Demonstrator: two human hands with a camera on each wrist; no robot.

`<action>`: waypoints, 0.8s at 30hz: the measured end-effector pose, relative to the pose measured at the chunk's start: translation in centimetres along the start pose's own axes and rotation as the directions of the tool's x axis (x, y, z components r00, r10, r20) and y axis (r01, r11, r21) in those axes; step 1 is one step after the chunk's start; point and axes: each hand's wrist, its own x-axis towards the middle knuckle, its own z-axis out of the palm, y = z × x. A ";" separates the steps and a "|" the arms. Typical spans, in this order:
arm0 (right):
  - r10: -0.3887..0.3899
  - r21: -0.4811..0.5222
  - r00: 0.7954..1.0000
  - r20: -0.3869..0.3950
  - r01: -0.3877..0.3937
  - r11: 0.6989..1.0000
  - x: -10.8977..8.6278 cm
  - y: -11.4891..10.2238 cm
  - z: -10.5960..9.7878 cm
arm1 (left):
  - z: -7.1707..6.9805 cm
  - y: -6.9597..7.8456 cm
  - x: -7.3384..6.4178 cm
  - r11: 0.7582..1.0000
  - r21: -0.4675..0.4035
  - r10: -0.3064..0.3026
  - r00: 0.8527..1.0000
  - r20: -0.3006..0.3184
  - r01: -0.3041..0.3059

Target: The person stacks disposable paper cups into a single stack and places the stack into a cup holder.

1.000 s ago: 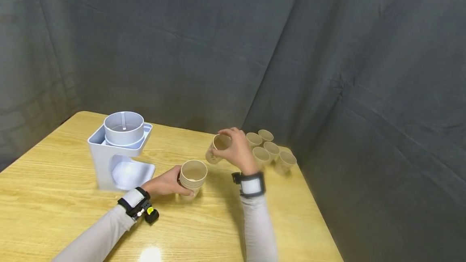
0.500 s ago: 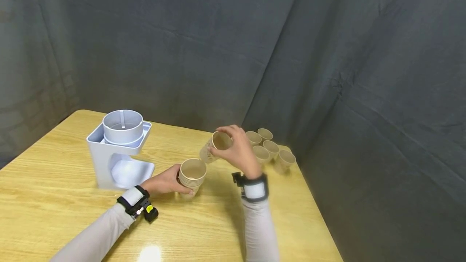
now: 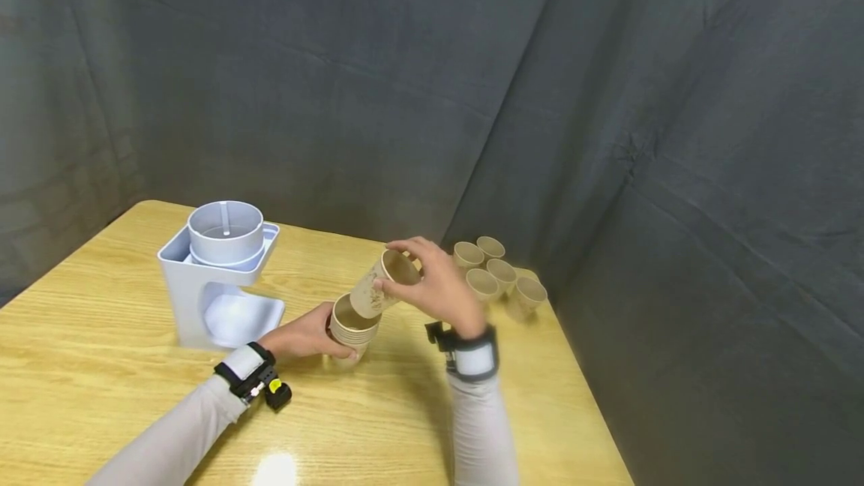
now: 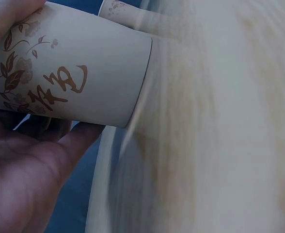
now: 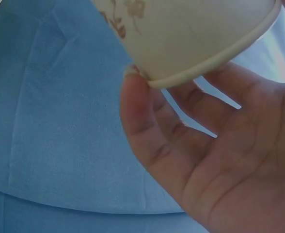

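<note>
My left hand (image 3: 304, 332) grips a stack of nested beige paper cups (image 3: 354, 337) from its left side, mouths up. In the left wrist view the lowest cup (image 4: 94, 63) shows a brown flower print and brown lettering. With its fingers and thumb at the rim, my right hand (image 3: 439, 283) holds a single paper cup (image 3: 371, 292), tilted so that its base points down and left. That base is at the mouth of the stack, slightly inside it. The right wrist view shows the held cup's rim (image 5: 196, 75) against the fingers.
A pale plastic stand (image 3: 185, 298) with a round bowl (image 3: 226, 240) on top is on the left of the wooden table (image 3: 324, 426). Several separate paper cups (image 3: 501, 276) stand at the far right. Dark cloth (image 3: 324, 96) hangs behind.
My right hand has carried its cup left and down from beside the stack, tipping it more, until its base entered the stack's mouth. The left hand has barely moved.
</note>
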 end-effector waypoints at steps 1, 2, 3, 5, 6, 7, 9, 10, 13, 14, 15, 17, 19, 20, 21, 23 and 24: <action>-0.004 -0.002 1.000 0.012 0.004 1.000 0.0 0.0 0.0 | 0.0 0.0 0.0 1.000 0.001 0.000 1.000 0.000 0.000; -0.007 -0.001 1.000 0.025 0.007 1.000 0.0 -0.1 0.1 | -0.1 0.0 0.0 1.000 0.003 -0.001 1.000 0.001 0.001; -0.009 -0.002 0.999 0.039 0.009 1.000 0.1 -0.1 0.1 | -0.1 0.1 0.0 1.000 0.003 -0.002 1.000 0.002 0.002; -0.005 0.008 0.998 0.068 0.005 1.000 0.1 -0.2 0.2 | -0.1 0.1 0.0 1.000 0.005 -0.006 1.000 0.003 0.006; -0.003 0.005 0.997 0.079 0.002 1.000 0.1 -0.2 0.3 | -0.1 0.1 0.0 1.000 0.005 -0.007 1.000 0.003 0.007; -0.001 0.005 0.996 0.091 0.000 1.000 0.1 -0.3 0.4 | -0.1 0.1 0.0 1.000 0.007 -0.009 1.000 0.004 0.009; 0.003 -0.002 0.993 0.116 -0.003 1.000 0.1 -0.3 0.5 | -0.1 0.1 0.0 1.000 0.007 -0.012 1.000 0.004 0.012; 0.002 -0.007 0.992 0.128 -0.001 1.000 0.1 -0.4 0.6 | -0.1 0.1 0.0 1.000 0.007 -0.012 1.000 0.003 0.012; -0.016 -0.015 0.987 0.161 0.018 1.000 0.2 -0.5 0.8 | -0.1 0.1 0.0 1.000 0.008 -0.009 1.000 0.002 0.009; -0.026 -0.014 0.985 0.171 0.029 0.999 0.3 -0.5 0.9 | -0.1 0.1 -0.1 1.000 0.007 -0.009 1.000 0.001 0.009; -0.036 -0.016 0.983 0.182 0.040 0.999 0.3 -0.5 1.0 | -0.1 0.1 -0.1 1.000 0.006 -0.010 1.000 0.001 0.010; -0.053 -0.015 0.977 0.205 0.057 0.998 0.4 -0.6 1.2 | -0.1 0.1 -0.1 1.000 0.004 -0.011 1.000 0.004 0.011; -0.066 -0.016 0.971 0.231 0.072 0.997 0.5 -0.7 1.3 | -0.1 0.1 -0.1 1.000 0.000 -0.017 1.000 0.007 0.017; -0.074 -0.017 0.967 0.244 0.081 0.997 0.5 -0.7 1.4 | -0.1 0.2 -0.1 1.000 -0.002 -0.023 1.000 0.009 0.023; -0.079 -0.018 0.963 0.258 0.086 0.996 0.5 -0.8 1.5 | -0.1 0.2 -0.1 1.000 -0.003 -0.024 1.000 0.013 0.025; -0.091 -0.020 0.956 0.280 0.100 0.995 0.5 -0.9 1.6 | -0.1 0.2 -0.1 0.999 -0.007 -0.031 0.999 0.016 0.031; -0.097 -0.024 0.953 0.287 0.109 0.994 0.6 -0.9 1.7 | -0.1 0.2 -0.1 0.999 -0.011 -0.033 0.999 0.019 0.033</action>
